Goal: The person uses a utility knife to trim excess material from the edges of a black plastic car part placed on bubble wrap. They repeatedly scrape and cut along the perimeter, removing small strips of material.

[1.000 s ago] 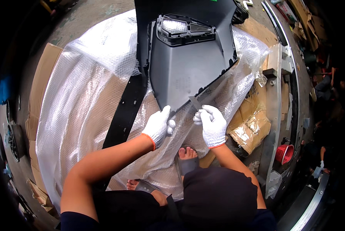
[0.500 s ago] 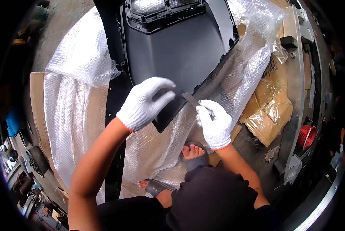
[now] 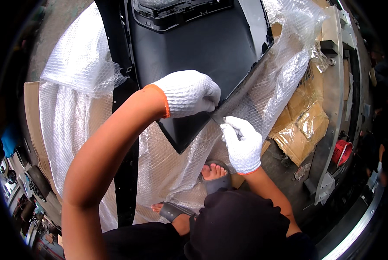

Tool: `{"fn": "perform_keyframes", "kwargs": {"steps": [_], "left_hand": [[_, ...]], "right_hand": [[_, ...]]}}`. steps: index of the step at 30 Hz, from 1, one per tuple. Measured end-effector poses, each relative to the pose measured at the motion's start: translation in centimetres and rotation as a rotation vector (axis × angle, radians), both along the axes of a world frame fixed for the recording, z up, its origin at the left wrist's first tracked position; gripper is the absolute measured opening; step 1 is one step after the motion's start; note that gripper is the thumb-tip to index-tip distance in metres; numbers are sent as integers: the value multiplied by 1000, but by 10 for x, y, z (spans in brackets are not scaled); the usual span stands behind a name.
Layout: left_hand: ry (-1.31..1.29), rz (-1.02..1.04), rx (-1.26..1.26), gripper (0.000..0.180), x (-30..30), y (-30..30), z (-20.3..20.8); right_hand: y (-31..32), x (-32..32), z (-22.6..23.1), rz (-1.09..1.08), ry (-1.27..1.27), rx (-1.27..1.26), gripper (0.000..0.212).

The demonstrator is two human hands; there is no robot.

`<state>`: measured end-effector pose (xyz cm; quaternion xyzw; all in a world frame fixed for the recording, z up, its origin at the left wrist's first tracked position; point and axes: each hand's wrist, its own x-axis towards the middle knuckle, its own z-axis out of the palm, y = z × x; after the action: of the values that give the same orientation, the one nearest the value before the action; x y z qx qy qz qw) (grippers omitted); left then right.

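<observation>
A short, thin dark grey strip (image 3: 218, 118) slants between my two hands, above the edge of a large black moulded panel (image 3: 189, 52). My right hand (image 3: 244, 143), in a white knitted glove, pinches the strip's near end between thumb and fingers. At the strip's far end is my left hand (image 3: 187, 94), also white-gloved, over the panel's near part. Its fingers are curled closed and its fingertips meet the strip's end. Whatever lies between them is hidden. The panel tapers to a corner toward me and bears a raised framed part (image 3: 176, 15) at its far end.
Clear bubble wrap (image 3: 157, 173) over cardboard lies under the panel. A long black perforated piece (image 3: 125, 186) runs along its left. Taped cardboard (image 3: 304, 125), a metal beam (image 3: 332, 108) and a red basket (image 3: 342, 152) are on the right. My sandalled feet (image 3: 214, 173) stand close by.
My left hand has moved right, from open above the panel to closed at the strip's far end. My right hand keeps its pinch on the strip, nearly in place. The view has shifted slightly.
</observation>
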<state>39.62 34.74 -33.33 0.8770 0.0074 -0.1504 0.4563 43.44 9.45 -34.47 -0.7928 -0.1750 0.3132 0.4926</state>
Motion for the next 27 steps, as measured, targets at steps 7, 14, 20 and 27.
{"fn": "perform_keyframes", "kwargs": {"steps": [7,14,20,27], "left_hand": [[-71,1301,84,32,-99,-32,12],[508,1375,-529,41,-131,-43,-15],[-93,476,28,22,-62,4,28],[-35,-179,-169,15,4,19,-1]], "right_hand": [[-3,6,8,81,-63,-6,19],[1,14,16,199,-167,-59,19],[4,22,20,230,-81,-43,22],[5,23,17,230,-8,-84,23]]}}
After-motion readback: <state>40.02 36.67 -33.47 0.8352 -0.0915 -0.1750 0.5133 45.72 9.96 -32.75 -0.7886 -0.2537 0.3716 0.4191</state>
